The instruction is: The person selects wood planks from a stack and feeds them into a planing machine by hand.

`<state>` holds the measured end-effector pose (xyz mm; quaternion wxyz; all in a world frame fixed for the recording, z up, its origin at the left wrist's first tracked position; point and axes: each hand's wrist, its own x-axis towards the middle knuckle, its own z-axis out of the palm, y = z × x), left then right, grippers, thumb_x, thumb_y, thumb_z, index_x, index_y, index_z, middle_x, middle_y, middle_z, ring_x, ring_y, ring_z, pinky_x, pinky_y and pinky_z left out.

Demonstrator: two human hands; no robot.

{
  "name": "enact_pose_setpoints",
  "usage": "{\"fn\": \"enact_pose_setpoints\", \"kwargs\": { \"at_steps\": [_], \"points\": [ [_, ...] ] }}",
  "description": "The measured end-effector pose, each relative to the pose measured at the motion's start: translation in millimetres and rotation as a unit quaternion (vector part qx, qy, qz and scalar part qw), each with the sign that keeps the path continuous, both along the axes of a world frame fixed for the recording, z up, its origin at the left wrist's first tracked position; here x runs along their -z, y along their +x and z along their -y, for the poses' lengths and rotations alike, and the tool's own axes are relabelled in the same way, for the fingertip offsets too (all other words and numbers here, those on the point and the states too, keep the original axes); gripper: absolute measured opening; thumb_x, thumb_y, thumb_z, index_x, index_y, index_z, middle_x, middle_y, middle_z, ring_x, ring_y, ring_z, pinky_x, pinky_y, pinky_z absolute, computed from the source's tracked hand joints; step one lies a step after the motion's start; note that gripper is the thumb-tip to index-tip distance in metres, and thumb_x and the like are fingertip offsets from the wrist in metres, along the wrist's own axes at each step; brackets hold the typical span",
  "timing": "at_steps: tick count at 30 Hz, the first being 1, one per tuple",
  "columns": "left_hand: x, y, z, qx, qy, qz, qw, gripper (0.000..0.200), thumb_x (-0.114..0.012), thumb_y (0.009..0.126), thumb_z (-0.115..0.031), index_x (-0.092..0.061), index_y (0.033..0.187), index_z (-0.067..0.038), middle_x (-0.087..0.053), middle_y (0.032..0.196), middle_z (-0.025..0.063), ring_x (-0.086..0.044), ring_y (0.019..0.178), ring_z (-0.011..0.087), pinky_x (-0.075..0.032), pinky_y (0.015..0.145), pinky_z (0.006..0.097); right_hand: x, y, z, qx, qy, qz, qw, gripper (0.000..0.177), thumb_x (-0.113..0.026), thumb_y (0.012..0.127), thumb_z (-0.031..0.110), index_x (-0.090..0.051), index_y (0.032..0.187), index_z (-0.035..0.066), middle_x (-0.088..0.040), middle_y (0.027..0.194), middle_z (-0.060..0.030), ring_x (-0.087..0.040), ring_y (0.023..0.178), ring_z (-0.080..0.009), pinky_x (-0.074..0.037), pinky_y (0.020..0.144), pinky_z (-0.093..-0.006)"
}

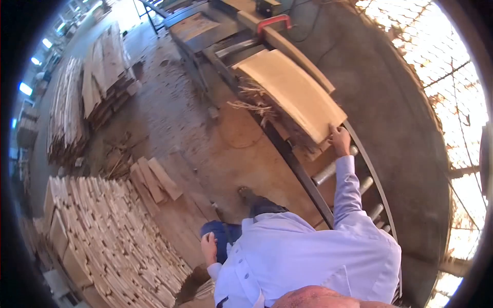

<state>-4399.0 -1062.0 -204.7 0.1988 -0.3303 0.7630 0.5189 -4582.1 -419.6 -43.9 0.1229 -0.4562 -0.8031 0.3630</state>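
Note:
A wide pale board lies on top of a stack of boards on the roller conveyor, with splintered bark strips hanging at its left side. My right hand is at the near end of this board, its fingers bent over the end edge and closed on it. Down by my left thigh hangs my left hand, away from the wood; its fingers look loosely curled and apart, with nothing seen in them.
The conveyor's metal rail and rollers run beside me. A red clamp grips a long wooden fence. Left stand a large lumber stack, loose planks on the floor and farther board piles.

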Motion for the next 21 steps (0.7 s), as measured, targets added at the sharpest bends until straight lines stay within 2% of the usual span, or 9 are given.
{"fn": "enact_pose_setpoints", "kwargs": {
  "at_steps": [2, 4, 6, 10, 13, 14, 15, 17, 21],
  "points": [
    [-16, -6, 3, 0.008, -0.025, -0.017, 1.0, 0.035, -0.067, 0.095, -0.029, -0.068, 0.111, 0.002, -0.071, 0.092, 0.0096, -0.067, 0.075, 0.0151, -0.054, 0.068, 0.0308, 8, -6, 1, 0.032, -0.181, -0.117, 0.976, 0.038, -0.072, 0.092, 0.034, -0.065, 0.101, -0.003, -0.068, 0.087, -0.0094, -0.068, 0.069, -0.0165, -0.057, 0.06, -0.0289],
    [-21, -20, 5, 0.029, -0.03, -0.039, 0.998, 0.035, -0.067, 0.096, -0.029, -0.068, 0.112, 0.003, -0.071, 0.092, 0.0102, -0.068, 0.077, 0.0158, -0.054, 0.069, 0.03, 35, -3, -22, 0.034, -0.332, -0.21, 0.919, 0.035, -0.074, 0.091, 0.03, -0.065, 0.102, -0.001, -0.068, 0.09, -0.0085, -0.068, 0.072, -0.0164, -0.057, 0.062, -0.0282],
    [-21, -30, 5, 0.047, -0.032, -0.052, 0.997, 0.037, -0.067, 0.096, -0.029, -0.067, 0.113, 0.003, -0.071, 0.094, 0.0107, -0.069, 0.079, 0.0162, -0.054, 0.071, 0.0297, 41, 0, -27, 0.049, -0.384, -0.195, 0.901, 0.02, -0.073, 0.092, 0.025, -0.065, 0.093, 0.008, -0.067, 0.079, -0.0027, -0.066, 0.067, -0.015, -0.055, 0.064, -0.0311],
    [-38, -67, -10, 0.063, 0.072, -0.091, 0.991, 0.037, -0.065, 0.097, -0.028, -0.065, 0.118, 0.003, -0.071, 0.101, 0.0113, -0.07, 0.084, 0.0171, -0.055, 0.074, 0.03, 34, 16, 20, 0.012, -0.53, -0.353, 0.771, 0.014, -0.074, 0.089, 0.021, -0.066, 0.091, 0.01, -0.065, 0.075, -0.0013, -0.064, 0.064, -0.0147, -0.054, 0.062, -0.029],
    [-67, -114, -47, 0.11, 0.193, -0.094, 0.97, 0.039, -0.063, 0.099, -0.028, -0.063, 0.124, 0.002, -0.071, 0.109, 0.0102, -0.07, 0.089, 0.0176, -0.055, 0.077, 0.0298, -9, 17, 103, 0.058, -0.525, -0.315, 0.788, 0.013, -0.072, 0.088, 0.019, -0.066, 0.093, 0.008, -0.067, 0.083, -0.0081, -0.066, 0.074, -0.0203, -0.056, 0.071, -0.0338],
    [-83, -129, -60, 0.143, 0.225, -0.101, 0.958, 0.041, -0.063, 0.1, -0.03, -0.062, 0.125, 0.001, -0.07, 0.111, 0.01, -0.069, 0.093, 0.0173, -0.055, 0.079, 0.0299, -28, 20, 136, 0.042, -0.562, -0.316, 0.763, 0.016, -0.069, 0.09, 0.019, -0.066, 0.097, 0.005, -0.068, 0.087, -0.0103, -0.067, 0.08, -0.0214, -0.057, 0.076, -0.0345],
    [-102, -147, -77, 0.175, 0.259, -0.11, 0.943, 0.043, -0.063, 0.1, -0.033, -0.061, 0.127, 0.001, -0.069, 0.114, 0.0098, -0.068, 0.097, 0.017, -0.055, 0.081, 0.0301, 19, 21, 142, 0.021, -0.525, -0.346, 0.777, 0.019, -0.069, 0.089, 0.019, -0.066, 0.1, 0.003, -0.068, 0.086, -0.0096, -0.067, 0.079, -0.0202, -0.057, 0.074, -0.0342],
    [-128, -177, -108, 0.192, 0.349, -0.132, 0.908, 0.05, -0.062, 0.101, -0.039, -0.058, 0.13, 0.001, -0.069, 0.117, 0.0094, -0.067, 0.102, 0.0173, -0.055, 0.084, 0.0328, 23, 27, 182, -0.045, -0.537, -0.296, 0.789, 0.026, -0.068, 0.093, 0.023, -0.066, 0.107, 0.0, -0.066, 0.1, -0.0093, -0.068, 0.086, -0.022, -0.059, 0.076, -0.0376],
    [-153, -225, -166, 0.131, 0.557, -0.059, 0.818, 0.057, -0.061, 0.1, -0.043, -0.055, 0.132, 0.004, -0.065, 0.125, 0.0118, -0.064, 0.111, 0.0224, -0.053, 0.092, 0.0379, -2, 48, 256, -0.016, -0.539, -0.334, 0.773, 0.033, -0.068, 0.093, 0.023, -0.064, 0.114, -0.003, -0.069, 0.107, -0.0117, -0.069, 0.094, -0.0255, -0.058, 0.082, -0.0395]
  ]
}}
